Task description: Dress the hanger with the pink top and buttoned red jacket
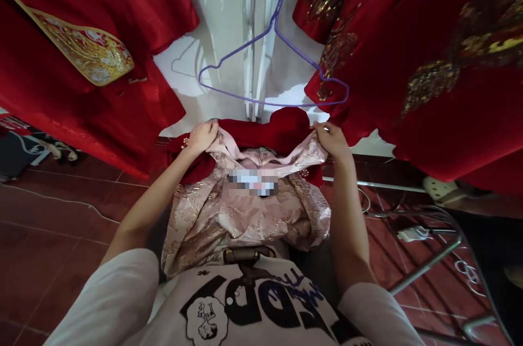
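A pink brocade garment (253, 212) with a metallic sheen lies spread across my lap. My left hand (203, 136) grips one side of its upper edge, and my right hand (332, 139) grips the other, so the pale pink lining shows between them. Part of its middle is blurred out. Red cloth (261, 133) lies just beyond the garment, between my hands. Above both hands hangs a purple wire hanger (273, 57) with nothing on it.
Red garments with gold embroidery hang at the left (134, 19) and sequinned red ones at the right (388, 62). A metal-framed chair (433, 259) stands at right on the tiled floor (53, 226). Cables run along the floor; a pale clog (440, 189) shows at right.
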`<state>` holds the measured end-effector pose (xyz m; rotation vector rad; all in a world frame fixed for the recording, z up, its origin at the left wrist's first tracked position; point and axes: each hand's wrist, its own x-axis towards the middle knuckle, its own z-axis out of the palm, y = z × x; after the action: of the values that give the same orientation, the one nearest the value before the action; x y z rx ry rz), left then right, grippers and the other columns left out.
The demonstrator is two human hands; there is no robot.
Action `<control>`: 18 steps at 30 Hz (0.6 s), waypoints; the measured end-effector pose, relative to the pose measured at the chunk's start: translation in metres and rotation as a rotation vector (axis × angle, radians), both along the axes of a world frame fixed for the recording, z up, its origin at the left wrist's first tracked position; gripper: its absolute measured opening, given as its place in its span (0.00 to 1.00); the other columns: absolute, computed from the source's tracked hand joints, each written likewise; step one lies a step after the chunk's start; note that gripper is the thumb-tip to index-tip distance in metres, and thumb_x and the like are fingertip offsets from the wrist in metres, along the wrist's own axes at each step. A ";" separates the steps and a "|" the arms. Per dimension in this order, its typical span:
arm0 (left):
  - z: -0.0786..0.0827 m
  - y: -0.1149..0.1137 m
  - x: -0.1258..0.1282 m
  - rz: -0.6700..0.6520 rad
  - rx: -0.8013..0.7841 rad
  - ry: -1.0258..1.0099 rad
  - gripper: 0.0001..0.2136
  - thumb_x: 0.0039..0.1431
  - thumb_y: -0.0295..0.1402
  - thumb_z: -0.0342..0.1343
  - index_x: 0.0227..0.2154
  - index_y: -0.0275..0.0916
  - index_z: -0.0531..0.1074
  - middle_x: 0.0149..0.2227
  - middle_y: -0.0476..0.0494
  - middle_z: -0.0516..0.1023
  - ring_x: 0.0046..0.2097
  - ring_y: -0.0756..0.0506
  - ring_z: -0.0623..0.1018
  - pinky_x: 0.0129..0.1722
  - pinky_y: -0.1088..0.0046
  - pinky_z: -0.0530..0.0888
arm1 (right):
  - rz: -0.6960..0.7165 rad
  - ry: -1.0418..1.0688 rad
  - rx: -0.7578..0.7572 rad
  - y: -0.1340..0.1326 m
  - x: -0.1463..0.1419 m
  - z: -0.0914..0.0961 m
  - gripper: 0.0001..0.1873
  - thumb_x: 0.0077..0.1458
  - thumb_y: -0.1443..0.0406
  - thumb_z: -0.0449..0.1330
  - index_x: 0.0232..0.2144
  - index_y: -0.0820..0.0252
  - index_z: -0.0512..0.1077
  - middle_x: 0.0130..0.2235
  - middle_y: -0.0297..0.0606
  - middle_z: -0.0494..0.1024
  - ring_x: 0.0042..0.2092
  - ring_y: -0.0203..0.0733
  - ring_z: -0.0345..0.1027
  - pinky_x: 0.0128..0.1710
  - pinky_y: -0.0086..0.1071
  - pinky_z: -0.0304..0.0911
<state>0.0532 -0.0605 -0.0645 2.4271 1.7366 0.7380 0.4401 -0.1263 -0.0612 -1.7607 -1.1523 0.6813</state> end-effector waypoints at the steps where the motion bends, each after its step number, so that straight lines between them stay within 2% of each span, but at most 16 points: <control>1: 0.004 -0.006 0.008 -0.039 -0.012 0.004 0.22 0.80 0.40 0.45 0.27 0.44 0.69 0.27 0.45 0.76 0.34 0.41 0.79 0.37 0.64 0.68 | 0.016 0.004 0.001 -0.002 -0.004 0.003 0.12 0.62 0.57 0.62 0.29 0.56 0.76 0.21 0.29 0.70 0.27 0.40 0.66 0.34 0.33 0.62; 3: 0.018 -0.013 0.031 -0.158 -0.019 0.001 0.19 0.79 0.43 0.49 0.30 0.44 0.72 0.28 0.45 0.78 0.35 0.41 0.80 0.39 0.64 0.70 | 0.056 -0.014 0.024 -0.005 -0.011 0.012 0.14 0.64 0.56 0.62 0.29 0.56 0.76 0.20 0.29 0.69 0.26 0.39 0.65 0.33 0.33 0.61; 4: 0.026 -0.013 0.045 -0.262 -0.006 -0.008 0.20 0.79 0.45 0.49 0.30 0.44 0.73 0.28 0.44 0.78 0.35 0.41 0.80 0.39 0.64 0.71 | 0.089 -0.029 0.041 -0.007 -0.015 0.016 0.15 0.64 0.55 0.62 0.28 0.56 0.76 0.21 0.30 0.69 0.27 0.39 0.64 0.33 0.33 0.61; 6: 0.043 -0.009 0.077 -0.396 0.104 -0.049 0.24 0.80 0.47 0.47 0.28 0.43 0.74 0.28 0.43 0.77 0.36 0.41 0.80 0.40 0.63 0.73 | 0.162 -0.056 0.060 -0.013 -0.020 0.026 0.16 0.64 0.55 0.62 0.26 0.57 0.75 0.22 0.30 0.70 0.28 0.38 0.63 0.33 0.32 0.59; 8: 0.053 0.000 0.110 -0.442 0.248 -0.083 0.26 0.82 0.46 0.44 0.27 0.41 0.75 0.30 0.41 0.78 0.41 0.40 0.81 0.45 0.61 0.74 | 0.207 -0.093 0.062 -0.020 -0.022 0.035 0.19 0.64 0.55 0.62 0.24 0.57 0.74 0.22 0.30 0.69 0.28 0.36 0.60 0.33 0.32 0.56; 9: 0.054 0.005 0.125 -0.449 0.314 -0.090 0.26 0.82 0.44 0.45 0.28 0.41 0.76 0.35 0.39 0.80 0.45 0.39 0.81 0.49 0.59 0.75 | 0.209 -0.125 0.055 -0.023 -0.021 0.039 0.21 0.64 0.54 0.62 0.21 0.57 0.72 0.21 0.29 0.67 0.27 0.36 0.58 0.33 0.32 0.54; 11: 0.048 0.012 0.149 -0.471 0.389 -0.065 0.22 0.80 0.41 0.50 0.30 0.40 0.79 0.45 0.37 0.82 0.53 0.36 0.79 0.56 0.54 0.73 | 0.165 -0.223 0.022 -0.029 -0.018 0.046 0.26 0.63 0.55 0.63 0.16 0.57 0.65 0.19 0.28 0.60 0.27 0.35 0.53 0.34 0.33 0.51; 13: 0.032 0.014 0.163 -0.483 0.369 0.008 0.17 0.77 0.37 0.55 0.32 0.38 0.82 0.49 0.36 0.82 0.55 0.34 0.78 0.59 0.51 0.72 | 0.103 -0.323 -0.032 -0.033 -0.013 0.052 0.31 0.63 0.57 0.64 0.12 0.57 0.59 0.17 0.28 0.53 0.26 0.34 0.48 0.33 0.35 0.48; 16: 0.006 0.000 0.166 -0.360 0.315 0.046 0.16 0.76 0.32 0.55 0.32 0.37 0.83 0.44 0.34 0.82 0.52 0.34 0.79 0.57 0.49 0.72 | 0.029 -0.360 -0.067 -0.037 -0.009 0.059 0.33 0.64 0.59 0.63 0.11 0.56 0.55 0.17 0.29 0.49 0.26 0.35 0.46 0.33 0.36 0.46; 18: -0.002 -0.015 0.161 -0.292 0.336 0.006 0.17 0.77 0.31 0.53 0.31 0.38 0.83 0.42 0.35 0.81 0.51 0.34 0.78 0.56 0.48 0.72 | -0.028 -0.316 -0.019 -0.038 -0.007 0.063 0.33 0.65 0.61 0.61 0.12 0.55 0.53 0.18 0.29 0.50 0.27 0.36 0.47 0.33 0.36 0.47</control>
<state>0.2143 -0.0760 -0.0661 2.8122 1.3008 1.0523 0.4328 -0.1643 0.0016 -1.9446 -1.3307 0.4054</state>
